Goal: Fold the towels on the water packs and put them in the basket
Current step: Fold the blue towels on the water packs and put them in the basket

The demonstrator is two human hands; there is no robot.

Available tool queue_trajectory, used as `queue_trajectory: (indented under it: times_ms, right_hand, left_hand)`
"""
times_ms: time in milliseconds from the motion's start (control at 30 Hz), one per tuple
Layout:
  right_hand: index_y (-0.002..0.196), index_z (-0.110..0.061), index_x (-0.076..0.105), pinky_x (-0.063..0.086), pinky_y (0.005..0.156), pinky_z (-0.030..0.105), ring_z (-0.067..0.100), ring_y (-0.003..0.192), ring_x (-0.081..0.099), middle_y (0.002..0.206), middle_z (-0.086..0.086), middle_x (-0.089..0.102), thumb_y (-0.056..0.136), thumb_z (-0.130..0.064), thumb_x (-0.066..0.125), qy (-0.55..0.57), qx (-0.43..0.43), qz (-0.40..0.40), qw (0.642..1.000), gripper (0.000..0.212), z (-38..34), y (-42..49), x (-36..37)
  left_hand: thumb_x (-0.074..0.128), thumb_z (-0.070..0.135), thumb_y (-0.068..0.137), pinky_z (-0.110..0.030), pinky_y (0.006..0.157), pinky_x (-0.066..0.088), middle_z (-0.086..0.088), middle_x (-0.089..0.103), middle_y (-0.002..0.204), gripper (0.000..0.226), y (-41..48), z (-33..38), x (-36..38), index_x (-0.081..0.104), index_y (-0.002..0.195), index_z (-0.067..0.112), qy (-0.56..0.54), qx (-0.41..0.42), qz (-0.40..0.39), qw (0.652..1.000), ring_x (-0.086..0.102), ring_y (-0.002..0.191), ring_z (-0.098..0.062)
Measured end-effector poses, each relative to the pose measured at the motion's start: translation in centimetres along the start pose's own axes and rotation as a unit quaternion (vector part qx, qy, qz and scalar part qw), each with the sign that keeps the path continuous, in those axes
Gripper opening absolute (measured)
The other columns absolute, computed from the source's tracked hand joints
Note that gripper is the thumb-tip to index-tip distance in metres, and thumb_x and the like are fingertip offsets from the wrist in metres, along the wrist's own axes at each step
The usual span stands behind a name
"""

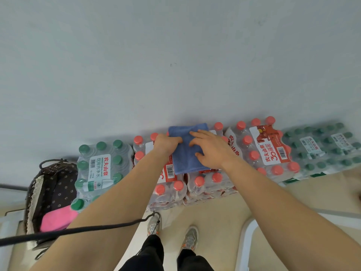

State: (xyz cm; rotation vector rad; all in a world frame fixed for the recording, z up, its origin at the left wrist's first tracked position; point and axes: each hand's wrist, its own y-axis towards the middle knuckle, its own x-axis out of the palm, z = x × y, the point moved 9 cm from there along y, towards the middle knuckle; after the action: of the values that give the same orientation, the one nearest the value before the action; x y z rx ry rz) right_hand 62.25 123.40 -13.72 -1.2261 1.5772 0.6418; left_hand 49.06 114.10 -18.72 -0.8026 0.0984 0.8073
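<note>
On top of the red-cap water packs (269,151), at our 12 o'clock, we see the blue towel (185,155) lying flat, folded to a narrow rectangle. Our left hand (166,143) sits at the towel's 9 o'clock edge with its fingers curled. It looks to be pinching that edge, though the fingertips are partly hidden. Our right hand (212,151) rests palm down on the towel's 3 o'clock side, fingers straight and spread, gripping nothing. We see the basket (32,192) at 8 o'clock of the towel, well apart from it and just beside the green-cap pack (101,169). A pink towel (58,218) lies inside the basket. A dark-green pack (322,147) ends the row at 3 o'clock. A black cable (78,230) crosses in front of our left forearm.
</note>
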Motion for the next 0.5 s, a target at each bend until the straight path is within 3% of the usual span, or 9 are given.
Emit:
queue_trajectory:
  times_ms: [100,300,433,500]
  right_hand:
    - [0.135,-0.03,0.055,0.045,0.098,0.035,0.019,0.139,0.039,0.156,-0.007,0.036,0.087,-0.027,0.06,0.022,-0.011,-0.044,0.999,0.048,-0.7,0.1,1.1]
    - [0.149,-0.033,0.039,0.035,0.112,0.037,0.017,0.147,0.026,0.163,-0.007,0.021,0.093,-0.03,0.054,0.027,-0.02,-0.075,0.997,0.058,-4.3,1.3,2.0]
    - [0.15,-0.033,0.038,0.035,0.113,0.043,0.019,0.148,0.021,0.164,-0.007,0.015,0.096,-0.034,0.05,0.006,-0.075,-0.117,0.99,0.055,-8.4,2.4,4.3]
    - [0.146,-0.035,0.043,0.027,0.116,0.049,0.022,0.149,0.017,0.165,-0.003,0.015,0.095,-0.038,0.049,-0.049,-0.127,-0.109,0.985,0.052,-10.5,2.9,5.3]
  left_hand:
    - [0.057,0.02,0.091,-0.04,0.084,0.054,-0.012,0.064,0.097,0.014,0.2,0.5,-0.4,0.059,0.097,0.007,0.046,0.025,-0.005,0.999,0.061,0.089,-0.029]
    - [0.056,0.025,0.093,-0.035,0.071,0.045,-0.012,0.065,0.097,0.032,0.8,-0.6,-5.2,0.063,0.109,-0.001,0.09,0.052,0.042,0.994,0.062,0.091,-0.031]
    - [0.056,0.032,0.094,-0.041,0.084,0.05,-0.014,0.066,0.107,0.036,1.3,-2.8,-9.9,0.061,0.113,0.002,0.113,0.054,0.066,0.99,0.062,0.1,-0.035]
    - [0.056,0.034,0.094,-0.039,0.086,0.047,-0.012,0.065,0.114,0.038,1.4,-3.6,-11.8,0.056,0.121,0.006,0.129,0.065,0.074,0.987,0.061,0.105,-0.033]
